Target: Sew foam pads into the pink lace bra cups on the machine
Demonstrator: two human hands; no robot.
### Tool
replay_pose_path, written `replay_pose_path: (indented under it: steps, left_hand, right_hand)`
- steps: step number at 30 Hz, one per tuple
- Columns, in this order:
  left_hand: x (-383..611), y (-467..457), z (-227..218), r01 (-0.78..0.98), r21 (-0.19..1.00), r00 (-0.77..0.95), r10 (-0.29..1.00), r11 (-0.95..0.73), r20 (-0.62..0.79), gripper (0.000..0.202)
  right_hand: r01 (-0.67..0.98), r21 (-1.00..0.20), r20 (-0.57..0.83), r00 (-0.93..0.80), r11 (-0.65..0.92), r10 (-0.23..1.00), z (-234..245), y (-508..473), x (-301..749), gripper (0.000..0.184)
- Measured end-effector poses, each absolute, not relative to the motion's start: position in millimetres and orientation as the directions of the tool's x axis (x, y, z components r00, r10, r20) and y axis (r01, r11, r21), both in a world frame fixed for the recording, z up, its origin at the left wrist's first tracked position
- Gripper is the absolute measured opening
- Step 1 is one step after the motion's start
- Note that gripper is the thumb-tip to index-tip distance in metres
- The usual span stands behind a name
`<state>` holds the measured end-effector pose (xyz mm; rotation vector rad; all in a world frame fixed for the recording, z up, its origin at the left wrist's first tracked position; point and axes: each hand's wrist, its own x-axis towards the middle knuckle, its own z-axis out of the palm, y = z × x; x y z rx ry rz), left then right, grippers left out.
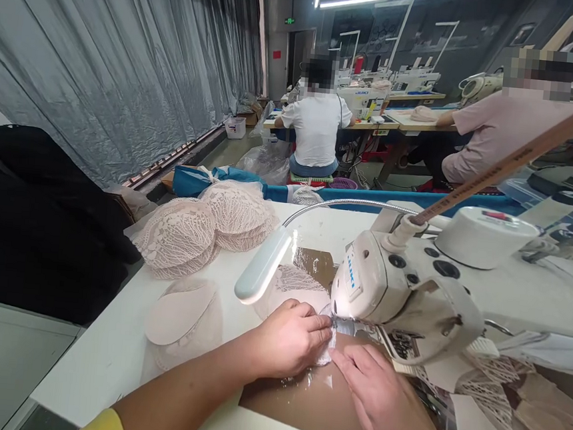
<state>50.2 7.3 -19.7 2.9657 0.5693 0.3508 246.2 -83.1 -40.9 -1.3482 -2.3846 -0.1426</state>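
Note:
My left hand is closed, its fingers curled and pressed down on a pale pink lace bra cup beside the needle area of the white sewing machine. A whitish lace edge of the work shows between my hands; the needle and stitch line are hidden. My right hand lies with fingers stretched out on the brown machine bed cover, its fingertips at that lace edge. A lamp on a bendy neck shines over the work.
Stacked lace cups lie at the table's back left, with a loose cup piece nearer. A thread cone stands behind the machine head. Lace pieces lie at right. Two people sit at machines ahead.

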Motion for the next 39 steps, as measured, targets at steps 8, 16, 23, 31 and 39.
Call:
replay_pose_path:
  steps: [8, 16, 23, 31, 39]
  left_hand:
    - [51, 8, -18, 0.39, 0.14, 0.879, 0.413, -0.91, 0.238, 0.026]
    - [38, 9, -15, 0.25, 0.23, 0.917, 0.306, -0.941, 0.257, 0.028]
    - [44, 7, -21, 0.299, 0.321, 0.883, 0.388, -0.899, 0.264, 0.017]
    - [52, 7, -18, 0.345, 0.345, 0.868, 0.437, -0.873, 0.236, 0.02]
    - [42, 10, -10, 0.316, 0.245, 0.91, 0.366, -0.917, 0.196, 0.021]
  right_hand:
    - [0.913, 0.027, 0.462, -0.372, 0.406, 0.805, -51, -74, 249, 0.047]
    - [0.941, 0.091, 0.528, -0.324, 0.327, 0.785, -51, -73, 253, 0.039]
    - [0.937, 0.007, 0.504, -0.305, 0.349, 0.808, -52, -75, 252, 0.035]
    - [0.917, -0.105, 0.477, -0.293, 0.384, 0.829, -49, -67, 242, 0.033]
    - [0.865, -0.192, 0.441, -0.346, 0.463, 0.828, -46, -71, 247, 0.03]
